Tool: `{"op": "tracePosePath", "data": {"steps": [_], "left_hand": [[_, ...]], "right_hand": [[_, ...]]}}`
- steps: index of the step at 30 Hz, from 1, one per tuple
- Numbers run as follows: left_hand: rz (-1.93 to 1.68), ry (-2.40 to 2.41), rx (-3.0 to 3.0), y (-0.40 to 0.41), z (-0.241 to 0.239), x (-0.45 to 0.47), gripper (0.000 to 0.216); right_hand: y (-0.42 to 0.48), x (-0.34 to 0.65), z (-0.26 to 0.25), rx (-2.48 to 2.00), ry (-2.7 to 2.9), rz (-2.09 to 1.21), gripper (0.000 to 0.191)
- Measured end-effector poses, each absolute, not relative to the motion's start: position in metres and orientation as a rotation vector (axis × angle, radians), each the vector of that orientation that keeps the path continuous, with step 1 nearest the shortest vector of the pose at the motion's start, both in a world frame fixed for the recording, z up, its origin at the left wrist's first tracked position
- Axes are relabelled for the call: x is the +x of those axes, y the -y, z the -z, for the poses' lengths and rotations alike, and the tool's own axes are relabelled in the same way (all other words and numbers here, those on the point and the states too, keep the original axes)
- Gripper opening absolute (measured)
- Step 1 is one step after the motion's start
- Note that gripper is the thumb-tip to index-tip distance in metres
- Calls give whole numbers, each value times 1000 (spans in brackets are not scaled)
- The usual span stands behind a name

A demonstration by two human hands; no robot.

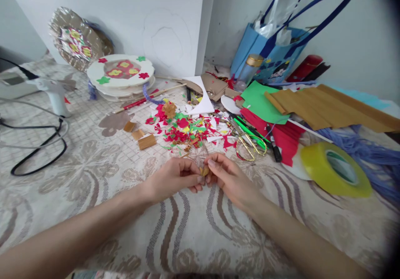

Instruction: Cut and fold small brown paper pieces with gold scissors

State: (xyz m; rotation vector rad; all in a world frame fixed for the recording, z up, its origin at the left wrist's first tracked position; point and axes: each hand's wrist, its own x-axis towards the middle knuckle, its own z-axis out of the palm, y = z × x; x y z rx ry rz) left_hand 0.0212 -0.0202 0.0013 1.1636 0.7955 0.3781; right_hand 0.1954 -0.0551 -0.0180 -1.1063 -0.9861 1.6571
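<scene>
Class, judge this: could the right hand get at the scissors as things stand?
Probably yes: the scissors lie uncovered just beyond the right hand, nothing between. But it and the left hand pinch a paper scrap, so it is not free.

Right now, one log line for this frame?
left hand: pinching tan piece | right hand: pinching same piece | beyond hands: paper scraps, scissors | right side: tape roll
</scene>
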Motion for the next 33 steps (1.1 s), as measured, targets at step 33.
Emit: {"op": "tracePosePath", "data": {"steps": [33], "left_hand": [[-426, -775, 847, 20, -2, 24, 29]], "right_hand": [[56, 196, 13, -1119, 1101, -1498, 13]]}}
